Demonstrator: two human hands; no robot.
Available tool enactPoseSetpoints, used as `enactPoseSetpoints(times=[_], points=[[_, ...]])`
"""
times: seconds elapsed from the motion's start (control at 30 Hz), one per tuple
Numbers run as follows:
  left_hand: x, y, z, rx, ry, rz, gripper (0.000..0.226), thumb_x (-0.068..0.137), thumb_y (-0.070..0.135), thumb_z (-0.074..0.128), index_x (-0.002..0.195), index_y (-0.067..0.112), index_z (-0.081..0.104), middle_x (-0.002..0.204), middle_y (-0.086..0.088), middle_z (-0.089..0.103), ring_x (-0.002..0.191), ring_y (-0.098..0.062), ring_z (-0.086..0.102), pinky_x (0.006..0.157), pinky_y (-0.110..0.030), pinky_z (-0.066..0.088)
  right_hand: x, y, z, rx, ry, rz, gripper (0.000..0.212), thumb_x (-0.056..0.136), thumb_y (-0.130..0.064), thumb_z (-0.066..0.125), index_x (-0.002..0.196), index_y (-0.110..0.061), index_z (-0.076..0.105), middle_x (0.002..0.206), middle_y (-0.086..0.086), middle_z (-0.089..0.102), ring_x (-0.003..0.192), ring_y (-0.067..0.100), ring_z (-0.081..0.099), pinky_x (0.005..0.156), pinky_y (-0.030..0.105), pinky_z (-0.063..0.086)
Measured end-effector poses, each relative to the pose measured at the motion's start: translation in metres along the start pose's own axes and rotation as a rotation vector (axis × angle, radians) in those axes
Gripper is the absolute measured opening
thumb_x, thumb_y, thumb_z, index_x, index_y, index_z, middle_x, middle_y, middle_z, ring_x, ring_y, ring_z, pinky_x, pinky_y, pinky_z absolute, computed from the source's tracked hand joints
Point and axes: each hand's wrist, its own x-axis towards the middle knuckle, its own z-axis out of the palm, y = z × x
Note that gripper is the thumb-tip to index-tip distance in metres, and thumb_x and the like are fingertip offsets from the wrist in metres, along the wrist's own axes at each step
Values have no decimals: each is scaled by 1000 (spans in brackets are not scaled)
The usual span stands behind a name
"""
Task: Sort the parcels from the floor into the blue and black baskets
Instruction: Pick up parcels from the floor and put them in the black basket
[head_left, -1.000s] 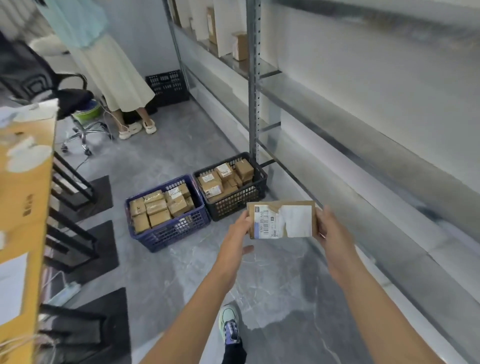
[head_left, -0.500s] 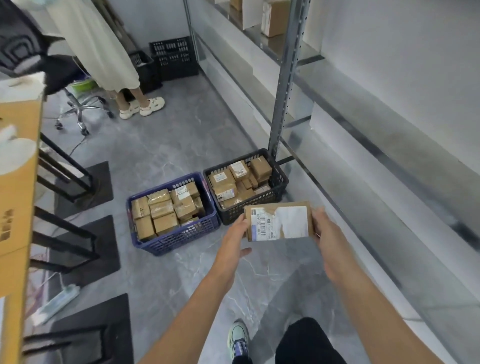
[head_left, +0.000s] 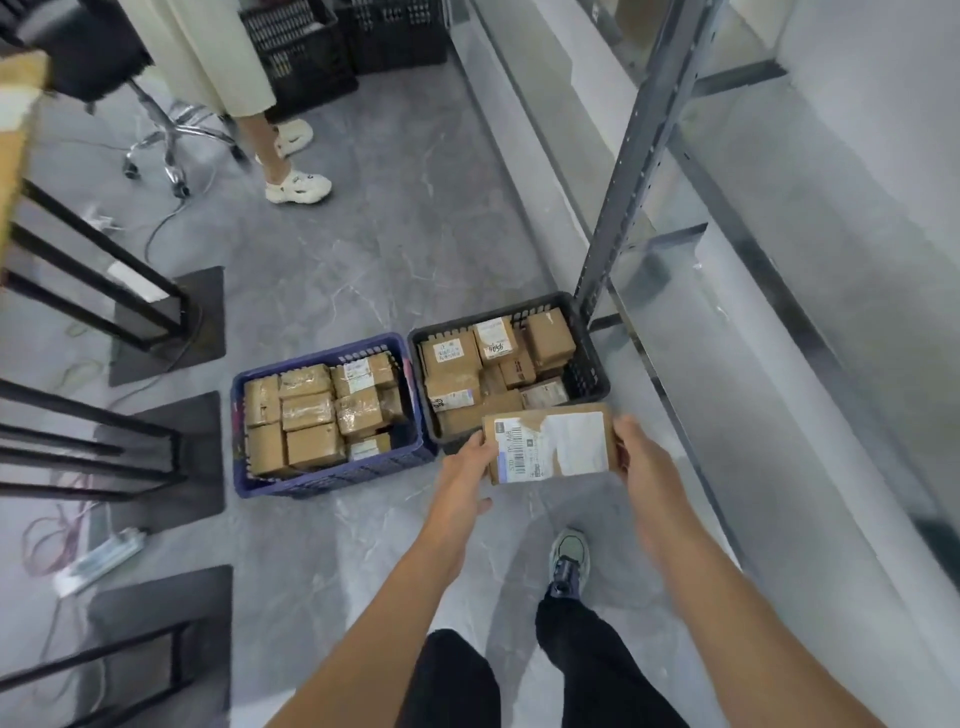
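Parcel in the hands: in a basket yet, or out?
Out. The parcel is gripped at both ends by the left hand and right hand, label up, covering the near edge of the black basket in view.

Arms outstretched, left hand (head_left: 462, 467) and right hand (head_left: 641, 451) round parcel (head_left: 550, 444) ends.

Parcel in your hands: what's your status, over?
Left hand, right hand hold the parcel by its ends. Label up, not yet in black basket. Basket crowded with boxes; nothing else in the way.
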Motion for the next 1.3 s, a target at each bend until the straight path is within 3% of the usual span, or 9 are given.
enactPoseSetpoints(times=[0.07,0.23,0.33,0.47,0.6,0.8,0.97,1.1,1.3], points=[[31,7,9,-24,38,-13,15,106,44,50,119,48,58,134,13,58,123,-6,52,115,-46,39,34,-10,0,-39,-12,18,47,108,-50,38,109,-22,77,97,-6,80,103,18,72,85,38,51],[114,12,20,39,53,-87,79,86,69,58,157,42,38,160,11,41,145,-14,40,123,-50,32,112,-20,15,-79,-27,45,47,100,-62,38,117,-35,74,115,-5,77,120,20,66,113,57,44],[165,20,21,31,59,-132,67,95,62,56,156,38,41,158,11,45,143,-15,42,123,-47,31,164,-22,31,-88,-6,56,37,110,-49,38,114,-29,69,116,0,73,118,20,64,115,56,43],[233,19,10,25,31,-195,71,86,68,58,148,36,50,153,8,49,139,-18,47,121,-49,34,228,-19,58,-143,5,102,36,112,-40,38,98,-24,68,98,0,74,103,20,66,104,45,49],[306,12,-4,39,16,-261,72,76,73,60,138,36,59,149,2,52,138,-21,48,121,-52,34,294,-7,83,-183,12,147,34,112,-42,38,103,-25,67,109,4,75,104,17,69,86,33,51],[402,-18,-9,50,13,-339,42,63,71,61,93,42,64,136,-3,58,126,-22,55,115,-52,39,388,30,108,-181,29,201,27,110,-37,45,103,-28,69,110,-4,74,107,11,66,102,32,47],[467,-43,2,53,55,-395,101,62,75,61,151,30,50,158,0,39,142,-25,42,119,-55,35,458,60,115,-182,48,283,28,107,-28,49,107,-14,72,99,-5,72,94,8,65,108,37,47],[516,-66,15,52,59,-420,84,83,69,55,158,35,38,162,3,37,142,-29,42,119,-57,34,502,83,119,-229,35,327,31,109,-24,46,84,-27,65,91,-10,69,89,6,62,103,33,46],[558,-88,36,0,153,-432,85,79,69,53,156,36,38,159,1,41,139,-29,45,115,-56,39,554,112,121,-285,-61,325,36,109,-21,43,87,-35,67,96,-17,71,98,2,63,100,29,45]])
